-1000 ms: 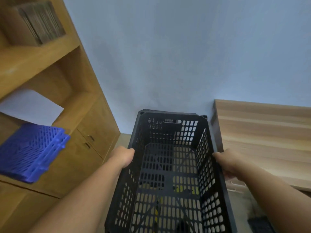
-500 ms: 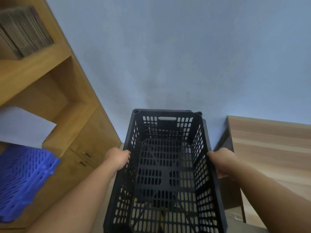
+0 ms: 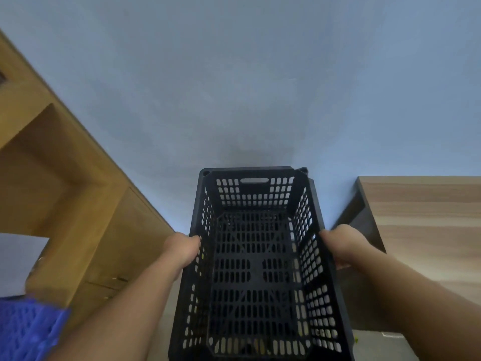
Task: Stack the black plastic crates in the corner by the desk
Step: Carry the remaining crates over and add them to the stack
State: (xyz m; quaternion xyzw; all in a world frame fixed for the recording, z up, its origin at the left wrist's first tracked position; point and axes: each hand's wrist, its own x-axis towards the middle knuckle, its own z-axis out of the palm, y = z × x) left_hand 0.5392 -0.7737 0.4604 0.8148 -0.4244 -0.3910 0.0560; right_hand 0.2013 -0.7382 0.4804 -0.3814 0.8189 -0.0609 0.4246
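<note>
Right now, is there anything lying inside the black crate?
No, the black crate is empty; only its slotted bottom shows between the left hand and right hand gripping its sides.

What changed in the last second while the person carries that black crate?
The crate was carried toward the wall, into the gap between the cabinet and desk; its far rim now looks close to the wall. The left hand and right hand kept gripping its sides.
</note>
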